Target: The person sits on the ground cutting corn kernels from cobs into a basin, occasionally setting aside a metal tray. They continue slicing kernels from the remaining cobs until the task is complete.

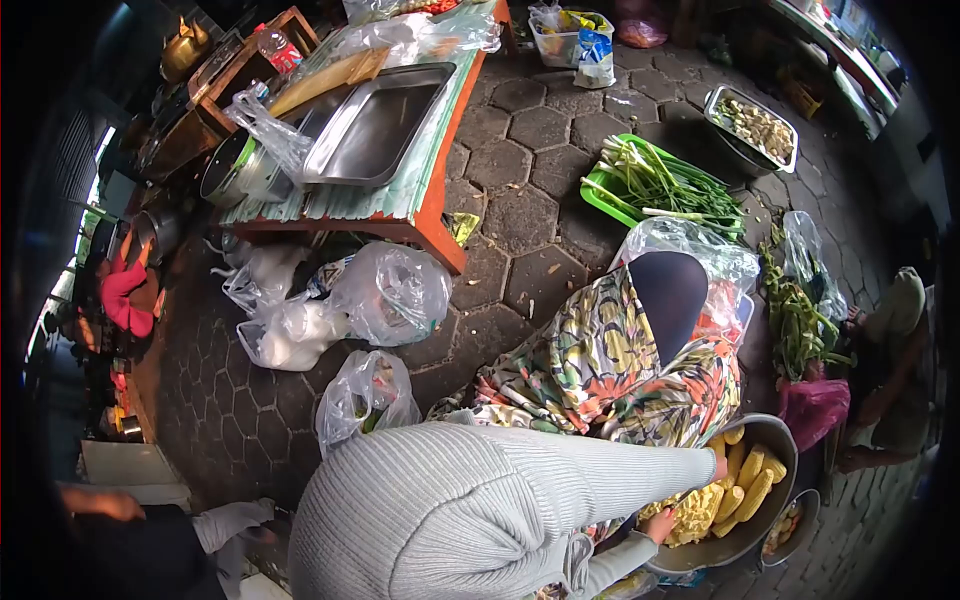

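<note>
A grey ribbed sleeve reaches across to a large metal basin (790, 450) at the lower right. Just past its cuff, my left hand (720, 466) shows only in a small part, beside yellow corn cobs (755, 492); its fingers are hidden. My right hand (660, 525) is at the basin's near side with its fingers closed, next to a heap of cut yellow pieces (697, 517). What it grips is too small to make out. A floral cloth (590, 370) covers my lap, above the basin in the view.
Green onions (675, 190) lie on a green tray. Filled plastic bags (392, 293) sit on the paved floor, left of my lap. A low table (435, 215) carries a metal tray (385, 125). Leafy greens (800, 315) and a person (895, 350) are at the right; other people at the left.
</note>
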### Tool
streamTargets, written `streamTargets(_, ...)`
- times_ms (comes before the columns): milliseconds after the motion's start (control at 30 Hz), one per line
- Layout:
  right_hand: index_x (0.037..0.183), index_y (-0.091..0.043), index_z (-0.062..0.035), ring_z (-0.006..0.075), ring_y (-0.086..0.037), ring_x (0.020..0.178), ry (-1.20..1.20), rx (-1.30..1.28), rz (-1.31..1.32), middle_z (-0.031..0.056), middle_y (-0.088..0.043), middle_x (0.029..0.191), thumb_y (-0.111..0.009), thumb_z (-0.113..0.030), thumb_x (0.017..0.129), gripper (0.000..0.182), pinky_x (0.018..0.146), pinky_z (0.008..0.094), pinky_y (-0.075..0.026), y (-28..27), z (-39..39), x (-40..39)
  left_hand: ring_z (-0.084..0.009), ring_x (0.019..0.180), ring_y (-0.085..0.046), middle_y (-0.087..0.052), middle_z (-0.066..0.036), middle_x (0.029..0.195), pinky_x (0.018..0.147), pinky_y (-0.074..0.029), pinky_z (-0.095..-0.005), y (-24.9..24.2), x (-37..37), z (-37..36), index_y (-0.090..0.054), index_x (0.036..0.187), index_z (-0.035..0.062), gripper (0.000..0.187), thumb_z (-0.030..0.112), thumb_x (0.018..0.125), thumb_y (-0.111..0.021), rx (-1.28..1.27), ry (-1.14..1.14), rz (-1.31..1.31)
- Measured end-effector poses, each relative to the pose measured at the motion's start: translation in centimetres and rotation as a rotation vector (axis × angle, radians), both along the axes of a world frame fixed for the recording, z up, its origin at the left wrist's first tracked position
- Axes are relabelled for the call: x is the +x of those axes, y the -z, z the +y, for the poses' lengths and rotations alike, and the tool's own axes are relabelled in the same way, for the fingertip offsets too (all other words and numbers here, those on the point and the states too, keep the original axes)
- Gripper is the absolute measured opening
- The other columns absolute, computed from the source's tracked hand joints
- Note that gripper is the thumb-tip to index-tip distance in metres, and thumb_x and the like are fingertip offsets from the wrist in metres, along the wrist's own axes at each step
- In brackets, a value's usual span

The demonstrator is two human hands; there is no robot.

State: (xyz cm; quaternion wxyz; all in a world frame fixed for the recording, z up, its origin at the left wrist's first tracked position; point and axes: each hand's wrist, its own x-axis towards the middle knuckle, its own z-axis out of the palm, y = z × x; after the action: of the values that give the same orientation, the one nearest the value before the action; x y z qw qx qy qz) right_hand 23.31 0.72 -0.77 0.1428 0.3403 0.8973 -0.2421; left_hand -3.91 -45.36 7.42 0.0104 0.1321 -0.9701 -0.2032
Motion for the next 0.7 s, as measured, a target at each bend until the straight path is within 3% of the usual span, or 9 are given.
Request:
streamTargets(133, 0.104, -0.048, 0.0039, 0.0361, -0.050, 0.090, -0.076, -0.108, 0.048, 0.0240, -0.053, 0.100, -0.033, -0.021, 0.088, 0.033, 0.078, 0.0388, -0.039, -2.5, -1.2, -0.3, -0.0339, 0.069, -0.059, -0.059, -0.020, 0.073, 0.062, -0.048, -0.0384, -1.0, 0.5, 3.7, -0.062, 0.072, 0.0028, 0.025, 0.013, 0.051, -0.068, 0.023, 0.088, -0.045)
streamTargets(200, 0.102, -0.049, 0.0023, 0.0339, -0.052, 0.086, -0.275, 0.067, 0.156, 0.0215, -0.054, 0.098, -0.033, -0.018, 0.087, 0.030, 0.073, 0.0390, -0.042, 2.2, 1.2, 1.8, -0.0341, 0.070, -0.059, -0.059, -0.020, 0.073, 0.062, -0.048, -0.0386, 1.4, -0.5, 12.2, -0.062, 0.073, 0.0028, 0.025, 0.012, 0.051, -0.068, 0.085, 0.320, -0.091)
streamTargets(233, 0.107, -0.048, 0.0009, 0.0354, -0.050, 0.093, -0.166, 0.005, 0.163, 0.0211, -0.051, 0.106, -0.035, -0.019, 0.086, 0.032, 0.078, 0.0396, -0.040, 0.9, 0.1, 1.6, -0.0341, 0.070, -0.059, -0.059, -0.020, 0.073, 0.062, -0.048, -0.0386, 1.3, 0.2, 17.9, -0.062, 0.073, 0.0028, 0.025, 0.012, 0.051, -0.068, 0.126, 0.465, -0.118)
streamTargets(267, 0.106, -0.050, -0.0029, 0.0348, -0.052, 0.090, 0.050, -0.046, 0.042, 0.0190, -0.053, 0.102, -0.034, -0.019, 0.085, 0.030, 0.076, 0.0403, -0.041, -2.7, -2.1, 0.2, -0.0342, 0.070, -0.059, -0.059, -0.020, 0.074, 0.062, -0.048, -0.0387, 1.9, 1.4, 23.4, -0.061, 0.073, 0.0028, 0.025, 0.012, 0.051, -0.068, 0.165, 0.613, -0.145)
streamTargets(367, 0.102, -0.052, -0.0054, 0.0366, -0.053, 0.086, 0.248, -0.042, 0.191, 0.0189, -0.056, 0.093, -0.037, -0.022, 0.085, 0.028, 0.072, 0.0427, -0.042, -2.8, -3.4, 0.2, -0.0344, 0.070, -0.059, -0.059, -0.020, 0.074, 0.062, -0.048, -0.0389, 5.6, 8.2, 37.1, -0.061, 0.073, 0.0028, 0.024, 0.012, 0.051, -0.068, 0.235, 1.011, -0.232)
streamTargets(400, 0.100, -0.052, -0.0051, 0.0384, -0.054, 0.083, 0.271, -0.039, 0.170, 0.0195, -0.058, 0.088, -0.038, -0.023, 0.085, 0.027, 0.070, 0.0452, -0.042, -2.8, -3.6, 0.1, -0.0362, 0.074, -0.058, -0.059, -0.020, 0.076, 0.065, -0.047, -0.0410, 3.5, 8.4, 36.5, -0.061, 0.075, 0.0021, 0.023, 0.009, 0.053, -0.064, 0.210, 0.978, -0.266)
streamTargets(433, 0.098, -0.050, -0.0055, 0.0401, -0.054, 0.078, 0.296, -0.046, 0.213, 0.0210, -0.058, 0.083, -0.039, -0.025, 0.084, 0.027, 0.068, 0.0478, -0.042, -2.5, -3.9, 0.2, -0.0346, 0.081, -0.058, -0.059, -0.021, 0.080, 0.071, -0.048, -0.0402, 5.0, 7.6, 37.3, -0.060, 0.078, 0.0009, 0.032, 0.012, 0.051, -0.071, 0.160, 0.986, -0.369)
streamTargets(500, 0.099, -0.047, -0.0058, 0.0400, -0.055, 0.081, 0.374, -0.086, 0.031, 0.0228, -0.058, 0.084, -0.040, -0.028, 0.084, 0.027, 0.069, 0.0481, -0.042, -4.2, -4.3, -0.6, -0.0336, 0.076, -0.058, -0.059, -0.020, 0.074, 0.067, -0.047, -0.0378, 5.7, 7.4, 37.2, -0.061, 0.076, 0.0017, 0.034, 0.017, 0.048, -0.073, 0.175, 1.014, -0.326)
streamTargets(700, 0.094, -0.045, -0.0038, 0.0374, -0.057, 0.075, 0.319, -0.053, 0.035, 0.0215, -0.059, 0.076, -0.040, -0.029, 0.084, 0.027, 0.065, 0.0471, -0.044, -5.1, -5.7, -2.3, -0.0280, 0.066, -0.058, -0.059, -0.016, 0.069, 0.063, -0.046, -0.0335, 4.4, 7.2, 36.7, -0.060, 0.070, 0.0002, 0.040, 0.022, 0.043, -0.079, 0.156, 1.072, -0.274)
